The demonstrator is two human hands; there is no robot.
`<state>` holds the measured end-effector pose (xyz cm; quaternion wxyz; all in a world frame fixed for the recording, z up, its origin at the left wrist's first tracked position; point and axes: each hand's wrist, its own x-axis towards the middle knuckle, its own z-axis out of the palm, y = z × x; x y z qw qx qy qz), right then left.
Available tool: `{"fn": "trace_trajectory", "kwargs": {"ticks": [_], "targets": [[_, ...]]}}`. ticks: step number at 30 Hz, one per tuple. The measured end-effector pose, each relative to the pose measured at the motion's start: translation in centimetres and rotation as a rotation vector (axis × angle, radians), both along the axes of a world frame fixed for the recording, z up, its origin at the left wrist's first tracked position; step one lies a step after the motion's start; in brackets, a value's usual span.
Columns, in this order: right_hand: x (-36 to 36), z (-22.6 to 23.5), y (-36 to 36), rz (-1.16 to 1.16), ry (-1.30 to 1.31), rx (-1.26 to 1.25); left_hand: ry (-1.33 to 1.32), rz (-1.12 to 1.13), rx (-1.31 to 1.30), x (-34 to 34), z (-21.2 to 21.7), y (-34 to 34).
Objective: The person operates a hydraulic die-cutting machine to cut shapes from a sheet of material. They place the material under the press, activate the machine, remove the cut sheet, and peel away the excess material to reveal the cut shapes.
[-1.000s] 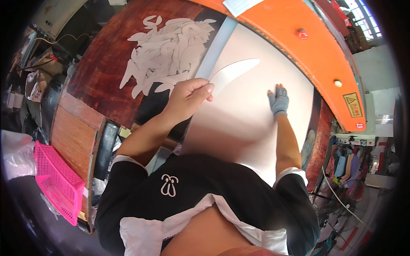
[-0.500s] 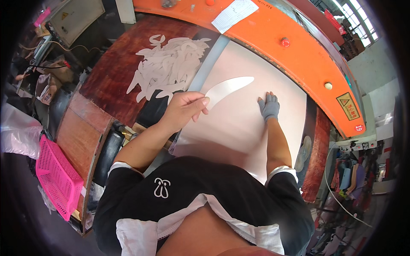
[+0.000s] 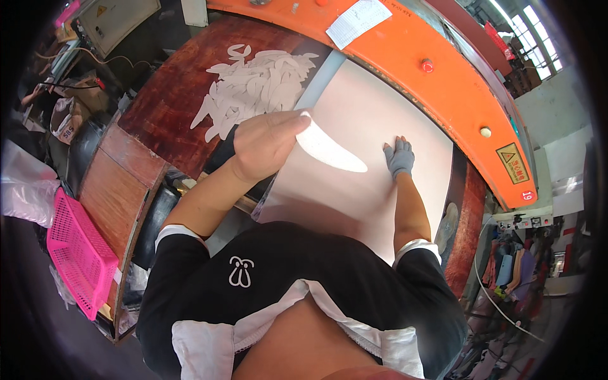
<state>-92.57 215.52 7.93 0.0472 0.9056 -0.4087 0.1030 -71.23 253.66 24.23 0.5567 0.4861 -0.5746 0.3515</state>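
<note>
Over the left half of the pale sheet, a curved white piece is held by the bare left hand. Grip condition: thumb and fingers pressed together, clamped on the piece at one end. Contact between the free tip and the sheet cannot be confirmed; the piece appears raised.

Orientation: the long axis runs from the pinch toward the person's right and somewhat toward the sheet's near edge. The free tip points to the side of the right hand but does not reach it.

Governing relation: the pile of similar cut pieces lies on the opposite side of the grip, beyond the sheet's left edge, spread over the right-hand part of the dark red tabletop. The left hand is clearly the nearer one to it; the right is well apart.

Right hand, in a grey fingerless glove: palm down near the sheet's right edge, fingers slightly apart and directed at the far edge, nothing grasped.

Surroundings: an orange machine beam spans the sheet's far edge, bearing a red button and a paper slip. A pink basket stands at far left, beside a wooden cabinet.
</note>
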Motion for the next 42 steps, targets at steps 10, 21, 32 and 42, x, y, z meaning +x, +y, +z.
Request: {"fn": "trace_trajectory", "kwargs": {"ticks": [10, 21, 32, 42], "targets": [[0.2, 0.2, 0.2, -0.023, 0.023, 0.016, 0.521, -0.244, -0.090, 1.0, -1.6, 0.3], [0.0, -0.1, -0.1, 0.017, -0.024, -0.004, 0.526, -0.196, -0.117, 1.8, -2.5, 0.5], [-0.3, -0.8, -0.8, 0.064, -0.055, -0.081, 0.771, -0.272, -0.132, 2.5, -6.1, 1.1], [-0.3, -0.4, -0.5, 0.073, -0.065, -0.080, 1.280, -0.528, 0.158, 1.7, -2.7, 3.2]]}}
